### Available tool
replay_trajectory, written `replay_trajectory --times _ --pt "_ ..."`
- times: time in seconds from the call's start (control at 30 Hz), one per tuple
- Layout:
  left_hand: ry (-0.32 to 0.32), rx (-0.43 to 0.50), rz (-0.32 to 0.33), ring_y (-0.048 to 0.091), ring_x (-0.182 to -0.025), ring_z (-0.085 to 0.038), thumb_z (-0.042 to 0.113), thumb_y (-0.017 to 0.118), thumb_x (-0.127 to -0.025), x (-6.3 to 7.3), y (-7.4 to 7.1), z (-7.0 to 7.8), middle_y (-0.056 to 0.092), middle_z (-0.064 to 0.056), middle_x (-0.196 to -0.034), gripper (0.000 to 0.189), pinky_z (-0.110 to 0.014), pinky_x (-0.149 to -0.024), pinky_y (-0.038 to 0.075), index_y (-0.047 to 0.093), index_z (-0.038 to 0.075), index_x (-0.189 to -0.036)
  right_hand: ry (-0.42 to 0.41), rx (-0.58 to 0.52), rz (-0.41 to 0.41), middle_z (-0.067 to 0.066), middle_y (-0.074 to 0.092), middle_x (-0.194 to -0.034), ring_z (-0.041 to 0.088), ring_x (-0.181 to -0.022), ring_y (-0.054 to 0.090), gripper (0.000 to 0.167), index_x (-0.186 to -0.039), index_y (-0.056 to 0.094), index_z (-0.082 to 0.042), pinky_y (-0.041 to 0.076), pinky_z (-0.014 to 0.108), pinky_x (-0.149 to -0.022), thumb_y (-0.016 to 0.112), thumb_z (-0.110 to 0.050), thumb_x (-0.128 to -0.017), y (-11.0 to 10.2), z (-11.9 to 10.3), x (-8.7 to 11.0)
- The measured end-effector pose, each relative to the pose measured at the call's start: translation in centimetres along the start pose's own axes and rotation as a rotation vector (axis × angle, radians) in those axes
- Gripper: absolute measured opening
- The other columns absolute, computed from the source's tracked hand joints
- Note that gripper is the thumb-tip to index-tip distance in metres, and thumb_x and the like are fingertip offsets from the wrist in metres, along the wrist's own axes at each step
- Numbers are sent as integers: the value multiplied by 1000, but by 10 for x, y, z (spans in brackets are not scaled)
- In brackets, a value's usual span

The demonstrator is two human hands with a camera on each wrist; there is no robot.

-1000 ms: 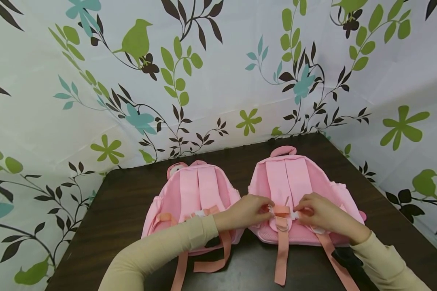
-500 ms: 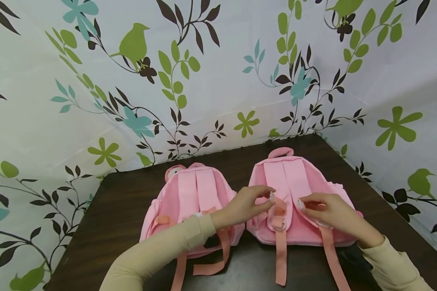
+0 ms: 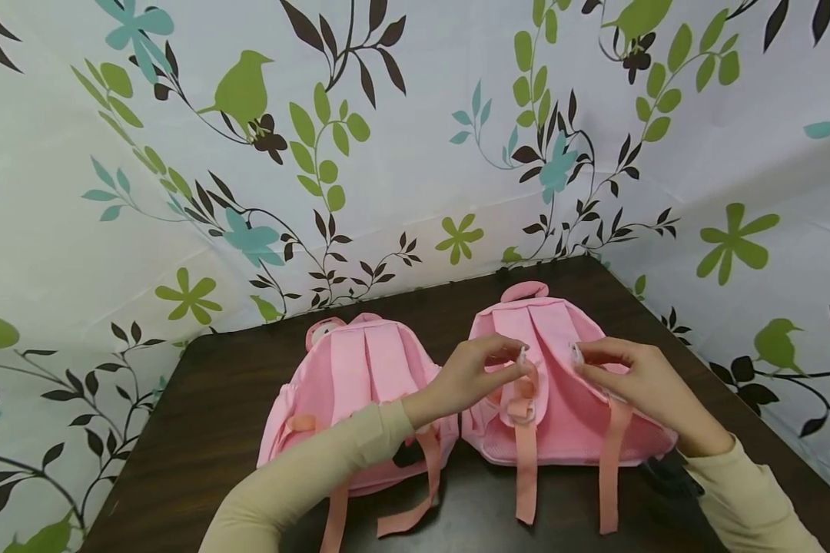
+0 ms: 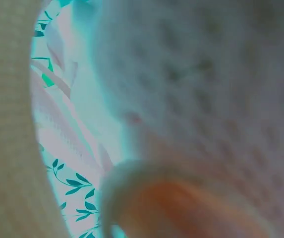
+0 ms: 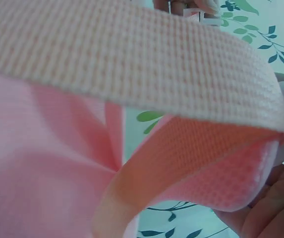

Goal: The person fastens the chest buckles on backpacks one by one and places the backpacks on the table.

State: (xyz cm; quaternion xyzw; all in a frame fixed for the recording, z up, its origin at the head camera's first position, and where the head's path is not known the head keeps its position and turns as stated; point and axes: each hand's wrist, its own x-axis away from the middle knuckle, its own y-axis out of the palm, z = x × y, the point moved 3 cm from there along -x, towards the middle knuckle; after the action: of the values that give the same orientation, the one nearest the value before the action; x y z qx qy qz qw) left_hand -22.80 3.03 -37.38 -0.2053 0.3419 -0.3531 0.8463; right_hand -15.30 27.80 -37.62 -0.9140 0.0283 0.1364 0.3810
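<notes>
Two pink backpacks lie on the dark table, straps facing up. Over the right backpack (image 3: 567, 422), my left hand (image 3: 466, 376) pinches a small white buckle half (image 3: 522, 358) on an orange strap. My right hand (image 3: 639, 380) pinches the other white buckle half (image 3: 577, 355), with a gap between the two pieces. The right shoulder strap is lifted toward the right hand. Close up in the right wrist view, a peach webbing strap (image 5: 132, 54) crosses the picture, fingers (image 5: 275, 208) curl at the right, and the left hand shows at the top. The left wrist view is mostly blurred fabric.
The left backpack (image 3: 311, 392) lies beside it, partly behind my left forearm. Orange strap tails (image 3: 526, 480) hang over the table (image 3: 214, 399) at the front. A black item (image 3: 671, 472) lies by my right sleeve. A leaf-and-bird patterned cloth (image 3: 387, 153) covers the wall behind.
The two white buckle halves have come apart. Both hands have risen slightly with their pieces, and the right shoulder strap is now pulled up off the backpack.
</notes>
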Motion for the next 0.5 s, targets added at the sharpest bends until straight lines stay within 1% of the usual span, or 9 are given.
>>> replay_trajectory --times 0.13,0.23,0.3,0.37,0.43,0.5 --pt "8 66 25 63 -109 -8 14 74 -94 -3 1 0 67 -7 -114 32 -23 -97 49 67 -1 -121 -30 -17 33 9 71 -116 31 -105 66 35 -122 73 -12 52 24 -82 76 -29 -92 -5 -6 -2" --pt "10 80 19 63 -110 -8 13 73 -94 -5 3 0 65 -7 -114 31 -23 -98 48 67 -1 -121 -46 -25 48 9 71 -116 31 -104 67 36 -123 73 -12 50 17 -79 75 -29 -92 -6 -8 -3" --pt "16 68 15 63 -110 -7 13 73 -94 -7 5 1 66 -7 -114 31 -22 -98 48 68 -1 -120 -51 -26 54 7 71 -116 28 -104 67 36 -124 73 -13 50 17 -79 76 -29 -92 -6 -8 -4" --pt "26 37 22 64 -109 -8 14 75 -93 -8 6 1 67 -7 -113 32 -21 -96 49 69 -1 -120 -57 -16 54 4 71 -114 22 -102 67 35 -123 73 -15 52 18 -79 76 -30 -91 -6 -8 -4" --pt "35 -2 42 65 -105 -7 15 77 -91 -9 7 1 69 -6 -111 32 -19 -94 50 71 1 -119 -62 -11 49 2 72 -113 17 -100 67 35 -122 74 -17 52 19 -80 78 -30 -91 -5 -8 -4" --pt "39 -32 66 65 -100 -7 15 79 -89 -9 8 -1 70 -5 -108 32 -18 -91 51 72 2 -117 -52 -9 41 1 73 -112 15 -100 67 36 -122 74 -17 53 23 -81 78 -31 -90 -4 -7 -4"
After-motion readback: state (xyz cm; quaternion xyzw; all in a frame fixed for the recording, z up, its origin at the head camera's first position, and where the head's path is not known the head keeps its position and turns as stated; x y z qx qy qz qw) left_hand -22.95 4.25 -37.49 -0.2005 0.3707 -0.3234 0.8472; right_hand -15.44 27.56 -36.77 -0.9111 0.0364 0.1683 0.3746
